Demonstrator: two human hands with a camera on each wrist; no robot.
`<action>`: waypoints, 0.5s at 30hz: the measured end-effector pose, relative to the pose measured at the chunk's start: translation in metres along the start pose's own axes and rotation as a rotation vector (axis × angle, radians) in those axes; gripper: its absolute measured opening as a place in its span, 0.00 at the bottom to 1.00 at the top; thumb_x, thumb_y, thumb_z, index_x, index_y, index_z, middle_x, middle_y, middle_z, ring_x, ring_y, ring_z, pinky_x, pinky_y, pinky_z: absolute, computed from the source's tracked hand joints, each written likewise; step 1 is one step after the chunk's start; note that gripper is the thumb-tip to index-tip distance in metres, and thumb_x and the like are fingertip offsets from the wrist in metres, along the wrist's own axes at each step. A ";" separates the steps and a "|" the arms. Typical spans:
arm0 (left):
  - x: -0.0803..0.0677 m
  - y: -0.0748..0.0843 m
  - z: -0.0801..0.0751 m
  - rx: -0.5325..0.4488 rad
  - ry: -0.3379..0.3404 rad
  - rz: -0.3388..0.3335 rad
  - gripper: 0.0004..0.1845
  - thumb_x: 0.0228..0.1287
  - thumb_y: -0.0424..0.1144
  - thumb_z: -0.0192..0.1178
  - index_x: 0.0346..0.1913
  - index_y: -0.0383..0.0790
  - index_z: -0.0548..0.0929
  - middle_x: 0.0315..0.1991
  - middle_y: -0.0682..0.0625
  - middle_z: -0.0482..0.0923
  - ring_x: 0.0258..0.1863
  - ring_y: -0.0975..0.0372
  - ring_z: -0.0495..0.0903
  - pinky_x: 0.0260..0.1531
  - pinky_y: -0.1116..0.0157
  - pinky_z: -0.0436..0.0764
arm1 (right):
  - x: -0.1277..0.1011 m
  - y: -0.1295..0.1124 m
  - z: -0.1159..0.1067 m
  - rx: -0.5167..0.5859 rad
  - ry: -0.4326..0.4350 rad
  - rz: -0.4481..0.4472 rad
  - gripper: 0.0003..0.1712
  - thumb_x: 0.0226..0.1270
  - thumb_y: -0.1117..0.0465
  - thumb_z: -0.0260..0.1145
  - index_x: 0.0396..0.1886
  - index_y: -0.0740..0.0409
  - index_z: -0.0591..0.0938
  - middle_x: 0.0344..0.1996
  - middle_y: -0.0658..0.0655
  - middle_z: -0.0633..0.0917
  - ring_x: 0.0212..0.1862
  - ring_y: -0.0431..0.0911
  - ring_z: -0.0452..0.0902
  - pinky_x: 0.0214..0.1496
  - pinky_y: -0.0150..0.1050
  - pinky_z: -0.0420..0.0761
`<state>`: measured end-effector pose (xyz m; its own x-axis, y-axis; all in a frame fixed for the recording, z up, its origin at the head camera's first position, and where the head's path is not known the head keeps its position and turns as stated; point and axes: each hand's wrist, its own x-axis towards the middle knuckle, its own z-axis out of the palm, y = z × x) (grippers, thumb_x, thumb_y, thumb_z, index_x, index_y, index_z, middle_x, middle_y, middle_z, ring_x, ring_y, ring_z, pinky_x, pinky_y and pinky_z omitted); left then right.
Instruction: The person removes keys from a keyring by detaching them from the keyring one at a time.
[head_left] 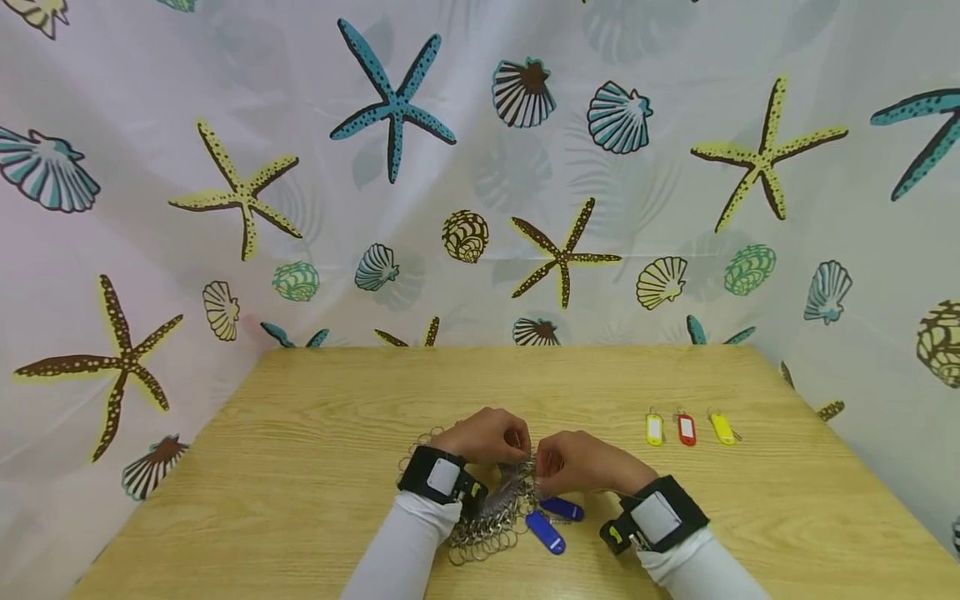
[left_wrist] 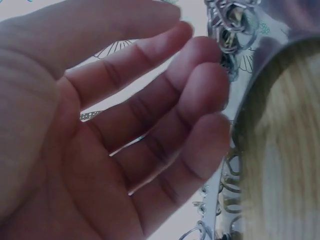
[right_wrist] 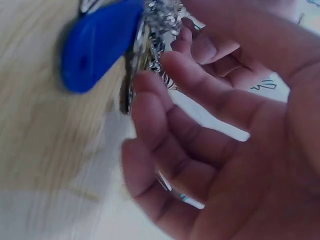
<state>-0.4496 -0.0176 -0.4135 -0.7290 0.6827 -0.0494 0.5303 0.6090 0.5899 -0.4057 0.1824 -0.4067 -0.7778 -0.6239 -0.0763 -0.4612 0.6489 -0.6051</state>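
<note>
A bunch of metal key rings (head_left: 483,533) lies in a curve on the table, many small split rings hanging from it. At its upper end my left hand (head_left: 491,437) pinches the metal links (left_wrist: 231,25) between thumb and fingertips, the other fingers loosely bent. Facing it, my right hand (head_left: 577,462) pinches the same cluster of links (right_wrist: 161,22), its remaining fingers curled below. Two blue key tags, one in front (head_left: 545,532) and one behind (head_left: 562,508), hang off the cluster beside my right hand. Fingers partly hide the exact spot held.
Toward the back right lie a yellow key tag (head_left: 655,429), a red key tag (head_left: 686,428) and another yellow key tag (head_left: 723,428) in a row. The wooden table (head_left: 315,500) meets a patterned curtain (head_left: 465,167) at the back and sides.
</note>
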 end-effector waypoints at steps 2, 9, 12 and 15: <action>0.000 0.000 0.002 0.001 -0.010 -0.018 0.00 0.62 0.36 0.65 0.34 0.44 0.84 0.29 0.57 0.81 0.28 0.70 0.78 0.31 0.70 0.77 | -0.002 -0.001 0.001 -0.005 -0.036 0.023 0.13 0.51 0.57 0.77 0.33 0.53 0.81 0.24 0.47 0.79 0.25 0.41 0.74 0.27 0.37 0.72; -0.002 -0.002 0.004 0.023 0.011 -0.050 0.01 0.61 0.38 0.67 0.35 0.46 0.85 0.30 0.58 0.80 0.29 0.69 0.78 0.32 0.70 0.77 | -0.004 0.000 0.003 -0.095 -0.002 0.112 0.12 0.45 0.65 0.76 0.26 0.54 0.79 0.22 0.48 0.78 0.22 0.42 0.72 0.24 0.38 0.70; -0.002 -0.003 0.003 0.023 0.014 -0.046 0.02 0.61 0.38 0.66 0.35 0.45 0.85 0.30 0.58 0.80 0.29 0.69 0.78 0.32 0.69 0.77 | -0.004 0.003 0.001 -0.162 0.029 0.141 0.12 0.43 0.68 0.74 0.21 0.53 0.78 0.20 0.47 0.76 0.22 0.42 0.71 0.23 0.36 0.69; 0.000 -0.002 0.002 0.024 0.017 -0.036 0.02 0.63 0.39 0.65 0.35 0.45 0.85 0.30 0.58 0.80 0.29 0.69 0.78 0.32 0.69 0.77 | -0.003 0.005 -0.001 -0.227 0.062 0.145 0.13 0.42 0.69 0.73 0.18 0.52 0.76 0.18 0.47 0.75 0.21 0.42 0.70 0.23 0.37 0.68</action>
<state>-0.4498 -0.0187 -0.4161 -0.7550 0.6533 -0.0565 0.5136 0.6427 0.5684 -0.4059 0.1881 -0.4085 -0.8642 -0.4939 -0.0958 -0.4216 0.8148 -0.3979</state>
